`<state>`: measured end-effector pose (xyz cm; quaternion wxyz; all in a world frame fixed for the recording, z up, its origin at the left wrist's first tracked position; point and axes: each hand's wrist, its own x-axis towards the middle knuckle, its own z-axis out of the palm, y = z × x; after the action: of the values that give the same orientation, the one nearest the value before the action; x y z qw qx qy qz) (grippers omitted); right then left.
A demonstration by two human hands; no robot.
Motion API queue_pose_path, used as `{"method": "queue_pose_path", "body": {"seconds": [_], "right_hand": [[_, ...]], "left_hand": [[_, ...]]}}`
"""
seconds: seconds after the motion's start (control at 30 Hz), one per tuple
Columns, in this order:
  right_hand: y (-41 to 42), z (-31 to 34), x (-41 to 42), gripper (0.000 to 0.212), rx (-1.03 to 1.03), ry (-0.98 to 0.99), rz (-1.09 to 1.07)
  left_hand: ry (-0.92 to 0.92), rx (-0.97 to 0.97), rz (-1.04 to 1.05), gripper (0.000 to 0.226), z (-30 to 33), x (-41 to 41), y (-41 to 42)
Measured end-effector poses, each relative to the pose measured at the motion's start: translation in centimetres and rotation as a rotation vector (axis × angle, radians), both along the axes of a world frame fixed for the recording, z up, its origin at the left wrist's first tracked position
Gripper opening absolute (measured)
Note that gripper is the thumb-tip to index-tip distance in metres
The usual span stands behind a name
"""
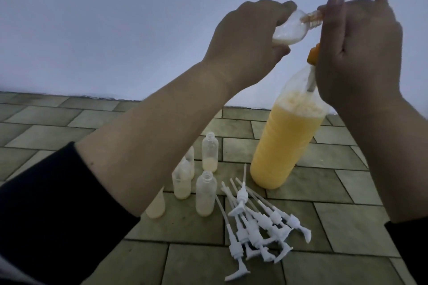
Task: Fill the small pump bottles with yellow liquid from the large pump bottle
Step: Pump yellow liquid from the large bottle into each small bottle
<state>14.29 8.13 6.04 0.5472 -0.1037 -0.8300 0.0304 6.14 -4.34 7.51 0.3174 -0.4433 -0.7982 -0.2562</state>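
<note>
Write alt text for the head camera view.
The left hand tilts a small bottle against the pump spout under the right hand, atop a large bottle of yellow liquid. On the tiled floor stand open small bottles and a heap of white pump tops.

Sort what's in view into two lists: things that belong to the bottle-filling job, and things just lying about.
Belongs to the job:
- large pump bottle of yellow liquid, its orange pump under the right hand
- small bottle tilted in the left hand grip
- open small bottles standing on the tiled floor

Just lying about for now:
- pile of white pump tops
</note>
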Motion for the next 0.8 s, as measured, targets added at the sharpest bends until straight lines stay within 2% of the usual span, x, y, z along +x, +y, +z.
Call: {"method": "queue_pose_path", "body": {"seconds": [0.17,0.33,0.47,0.53,0.67,0.8], "right_hand": [[0.3,-2.0,-0.4,0.050,-0.076,-0.011,0.054],[0.1,-0.3,0.9,0.049,-0.030,-0.117,0.077],[0.1,1.7,1.3,0.054,-0.029,-0.202,0.095],[0.4,2.1,1.3,0.051,-0.034,-0.213,0.136],[1.0,2.2,1.4,0.054,-0.060,-0.239,0.129],[1.7,1.7,1.5,0.049,-0.104,-0.262,0.138]], "left_hand": [[-0.061,-0.007,-0.020,0.048,-1.4,0.0,0.3],[-0.107,0.030,-0.020,0.037,-0.5,0.2,0.0],[-0.252,0.139,-0.081,0.042,0.1,0.3,-0.3],[-0.330,0.157,-0.101,0.042,-0.2,0.1,-0.5],[-0.583,0.273,-0.147,0.040,-1.4,0.0,-2.0],[-0.813,0.393,-0.175,0.046,-3.8,0.7,-5.6]]}}
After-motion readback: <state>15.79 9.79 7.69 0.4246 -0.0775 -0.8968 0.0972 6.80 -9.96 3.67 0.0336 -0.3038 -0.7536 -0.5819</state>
